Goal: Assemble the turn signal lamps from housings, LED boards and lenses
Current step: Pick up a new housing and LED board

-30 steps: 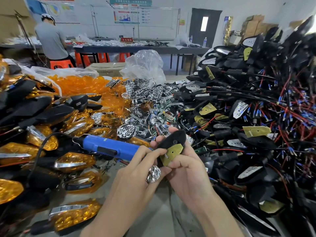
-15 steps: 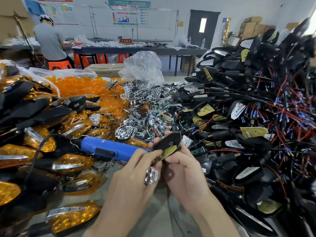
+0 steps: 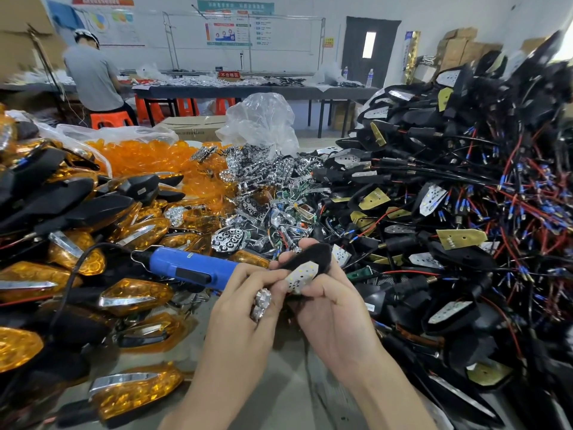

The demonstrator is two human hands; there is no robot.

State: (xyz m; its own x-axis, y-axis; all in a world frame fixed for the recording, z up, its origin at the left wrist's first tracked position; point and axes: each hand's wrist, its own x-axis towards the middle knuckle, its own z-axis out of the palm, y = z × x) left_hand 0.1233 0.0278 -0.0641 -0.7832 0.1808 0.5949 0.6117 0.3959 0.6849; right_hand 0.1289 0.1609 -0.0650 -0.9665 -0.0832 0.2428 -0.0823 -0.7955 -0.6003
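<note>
Over the grey table (image 3: 279, 389), the left hand (image 3: 245, 308) curls round a chrome reflector (image 3: 261, 301) and its fingertips touch the LED board (image 3: 302, 276). The board's white dotted face is up now, where its yellow back showed half a second ago, and the right hand (image 3: 335, 308) grips the black housing (image 3: 310, 254) behind it. Just beyond lies a blue screwdriver (image 3: 189, 266), with finished amber lamps (image 3: 136, 293) to the left, a heap of wired housings (image 3: 449, 243) to the right, and loose amber lenses (image 3: 148, 156) farther back.
</note>
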